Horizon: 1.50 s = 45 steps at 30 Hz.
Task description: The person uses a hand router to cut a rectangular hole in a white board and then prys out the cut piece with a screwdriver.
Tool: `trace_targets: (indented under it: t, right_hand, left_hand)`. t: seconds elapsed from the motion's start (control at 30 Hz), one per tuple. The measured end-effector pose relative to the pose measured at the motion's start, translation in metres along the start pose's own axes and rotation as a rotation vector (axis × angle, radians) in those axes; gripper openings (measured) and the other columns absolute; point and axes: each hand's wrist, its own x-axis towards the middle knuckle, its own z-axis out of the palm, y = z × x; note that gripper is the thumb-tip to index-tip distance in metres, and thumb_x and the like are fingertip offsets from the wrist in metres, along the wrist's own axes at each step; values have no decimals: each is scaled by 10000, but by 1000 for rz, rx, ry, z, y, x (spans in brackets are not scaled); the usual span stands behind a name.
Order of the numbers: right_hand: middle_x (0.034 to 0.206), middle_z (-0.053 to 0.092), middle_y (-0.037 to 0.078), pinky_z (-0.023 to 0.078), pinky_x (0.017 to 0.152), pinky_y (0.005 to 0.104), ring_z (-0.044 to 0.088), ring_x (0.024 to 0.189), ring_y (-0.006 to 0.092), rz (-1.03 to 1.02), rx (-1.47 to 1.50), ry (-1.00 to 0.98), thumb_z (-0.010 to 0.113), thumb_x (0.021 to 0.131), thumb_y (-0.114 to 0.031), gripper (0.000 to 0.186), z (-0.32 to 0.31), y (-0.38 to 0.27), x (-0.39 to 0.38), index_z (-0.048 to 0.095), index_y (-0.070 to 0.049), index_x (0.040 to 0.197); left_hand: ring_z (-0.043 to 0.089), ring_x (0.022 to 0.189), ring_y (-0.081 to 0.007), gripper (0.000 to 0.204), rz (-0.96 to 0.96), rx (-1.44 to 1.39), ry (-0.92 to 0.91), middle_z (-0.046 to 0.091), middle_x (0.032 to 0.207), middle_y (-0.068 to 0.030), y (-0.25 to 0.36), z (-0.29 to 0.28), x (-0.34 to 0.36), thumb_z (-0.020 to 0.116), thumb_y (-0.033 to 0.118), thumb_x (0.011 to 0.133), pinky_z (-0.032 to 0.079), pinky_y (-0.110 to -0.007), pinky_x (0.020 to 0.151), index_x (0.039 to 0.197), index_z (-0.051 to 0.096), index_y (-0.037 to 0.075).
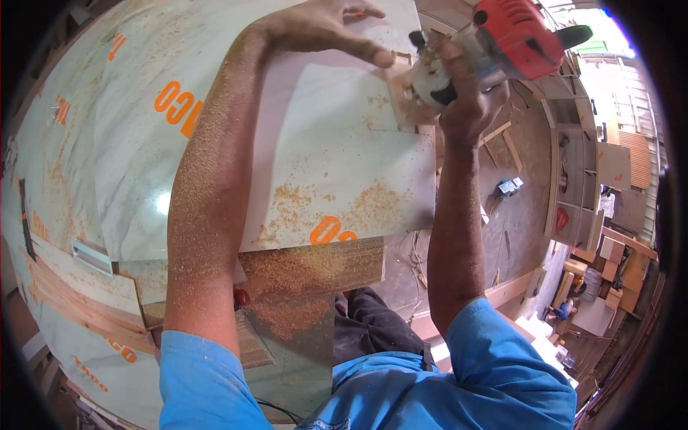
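Note:
My right hand (473, 104) is wrapped round the lower metal body of a trim router with a red motor housing (510, 34). The router leans over the right edge of a white marble-patterned board (337, 154), its base against a small wooden strip (398, 82) at that edge; some of this area is blurred. My left hand (319, 27) reaches across the far part of the board with its fingers spread, the thumb touching or just beside the wooden strip. Sawdust coats my left forearm and lies in patches on the board.
More marble-patterned sheets (132, 158) with orange print lie to the left. Below the board's near edge is a wood piece (315, 269) heaped with sawdust. A blue-grey tool (509, 188) and wood strips (512, 149) lie on the floor at right, near a cabinet frame (566, 165).

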Motion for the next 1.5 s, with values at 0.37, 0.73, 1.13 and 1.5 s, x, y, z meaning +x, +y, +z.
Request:
trace_targets:
  t: [0.37, 0.73, 1.13, 1.5]
  right_hand:
    - [936, 700, 60, 538, 782, 306, 665, 834, 159, 200, 313, 50, 834, 788, -119, 373, -14, -36, -30, 661, 15, 1091]
    - [901, 689, 62, 564, 727, 315, 676, 794, 158, 277, 326, 53, 887, 742, -100, 531, -17, -50, -41, 618, 23, 1182]
    - [825, 722, 66, 575, 634, 285, 697, 688, 146, 229, 309, 25, 905, 735, -104, 363, -18, -40, -39, 677, 20, 988]
    - [826, 731, 72, 574, 629, 283, 695, 673, 142, 202, 294, 21, 889, 771, -128, 334, -15, -39, -40, 690, 27, 989]
  left_hand:
    - [456, 1440, -343, 1293, 71, 532, 239, 529, 1464, -234, 40, 105, -77, 911, 730, 487, 210, -570, 1270, 1446, 519, -44]
    - [535, 1382, -354, 1082, 196, 592, 387, 609, 1391, -227, 36, 131, -71, 899, 651, 611, 295, -508, 1259, 1367, 576, -53]
    - [531, 1374, -378, 909, 149, 523, 369, 594, 1423, -198, 46, 127, -69, 947, 461, 597, 363, -478, 1230, 1315, 627, 4]
    - [526, 1361, -456, 976, 117, 461, 353, 592, 1396, -281, 41, 127, -67, 902, 467, 587, 366, -467, 1230, 1327, 594, -90]
